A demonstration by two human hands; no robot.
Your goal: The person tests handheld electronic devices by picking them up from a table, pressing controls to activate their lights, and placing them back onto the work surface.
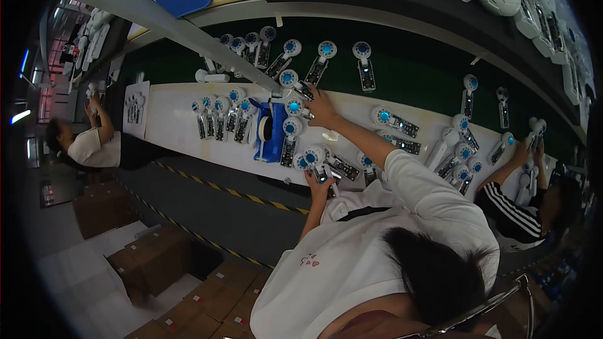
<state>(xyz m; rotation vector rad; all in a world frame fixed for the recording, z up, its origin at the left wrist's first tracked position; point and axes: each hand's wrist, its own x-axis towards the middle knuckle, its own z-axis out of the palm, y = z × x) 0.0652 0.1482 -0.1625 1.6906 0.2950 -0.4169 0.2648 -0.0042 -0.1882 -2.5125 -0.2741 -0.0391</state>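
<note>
Your left hand [319, 182] is clamping the near unit [325, 174] right at the bench's [173, 113] front edge, beside your shirt, with other units crowding close around it. Your right hand [321, 110] is resting farther in, its fingers bending at the far unit [305, 91]; whether they're gripping or just touching, you cannot tell from here. The post [188, 34] is slanting down close by that hand, and the blue holder [276, 144] is standing just left of both hands, its near end coming up to the front edge. A row of units [220, 119] is filling the white top beyond it. Up ahead, the green strip [414, 66] is showing widely between scattered units, the dark shelf [377, 6] overhanging. Off right, a striped sleeve [510, 211] is bordering your side room.
</note>
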